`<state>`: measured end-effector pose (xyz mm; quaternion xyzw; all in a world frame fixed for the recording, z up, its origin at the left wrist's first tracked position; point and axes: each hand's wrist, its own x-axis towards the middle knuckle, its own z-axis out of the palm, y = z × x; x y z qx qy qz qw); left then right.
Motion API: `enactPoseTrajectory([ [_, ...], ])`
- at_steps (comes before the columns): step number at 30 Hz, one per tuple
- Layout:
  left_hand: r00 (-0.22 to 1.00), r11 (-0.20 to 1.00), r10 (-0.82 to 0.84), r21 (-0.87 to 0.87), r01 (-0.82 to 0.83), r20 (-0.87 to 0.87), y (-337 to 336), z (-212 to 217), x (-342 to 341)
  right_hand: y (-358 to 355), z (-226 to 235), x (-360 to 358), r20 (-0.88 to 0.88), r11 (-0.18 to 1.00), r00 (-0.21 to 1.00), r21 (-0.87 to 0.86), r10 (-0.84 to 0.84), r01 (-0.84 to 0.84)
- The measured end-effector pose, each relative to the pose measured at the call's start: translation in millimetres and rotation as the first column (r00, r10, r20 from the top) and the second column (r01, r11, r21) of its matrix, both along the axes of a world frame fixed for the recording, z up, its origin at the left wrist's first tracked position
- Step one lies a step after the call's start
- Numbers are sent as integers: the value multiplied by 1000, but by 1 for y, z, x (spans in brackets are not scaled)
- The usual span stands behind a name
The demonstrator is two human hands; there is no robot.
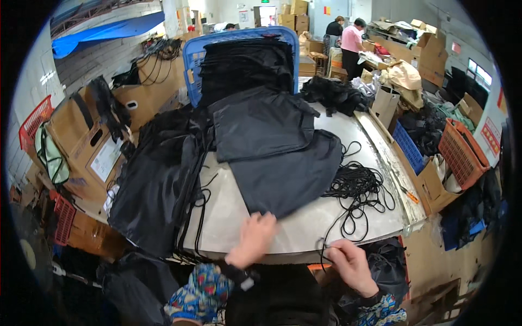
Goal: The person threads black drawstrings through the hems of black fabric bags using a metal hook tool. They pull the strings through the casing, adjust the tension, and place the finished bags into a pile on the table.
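Observation:
A flat black fabric bag (288, 176) lies on the pale worktable, its near corner reaching toward me. My left hand (254, 238), slightly blurred, has its fingers curled on that near edge and seems to pinch the cloth. Off the table's front edge, my right hand (352, 265) pinches a thin black cord (322, 251) between thumb and fingers. That cord runs near a tangled heap of black cords (359, 187) on the right of the table. Another black bag (261, 125) partly covers the far end of the first one.
Black bags with hanging cords (157, 179) are piled at the left. A blue basket (193, 60) packed with black fabric stands at the back. An orange-handled cutter (409, 194) lies on the right ledge. Cardboard boxes (87, 146) flank the table; two people (352, 41) stand farther off.

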<state>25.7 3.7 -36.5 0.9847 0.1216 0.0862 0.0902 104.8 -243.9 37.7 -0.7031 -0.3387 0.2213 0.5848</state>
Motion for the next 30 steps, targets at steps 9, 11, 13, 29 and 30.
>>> enactPoseTrajectory([
  [9, 754, 745, 521, -644, -172, 401, -89, -4, -86, 34, -66, 0, 558, 997, 829, -43, -33, 69],
  [11, 706, 337, 693, -932, -135, 148, -88, -21, -93, 30, -63, -9, 450, 992, 886, -12, -108, 127],
  [13, 713, 125, 700, -989, -73, 36, -86, -22, -83, 28, -64, -12, 407, 984, 898, 16, -169, 178],
  [29, 800, 31, 600, -999, -27, -3, -108, -27, -48, 10, -97, -37, 357, 960, 891, 79, -279, 269],
  [30, 779, 158, 623, -987, -38, 70, -108, -28, -46, 11, -97, -38, 336, 956, 895, 85, -293, 281],
])
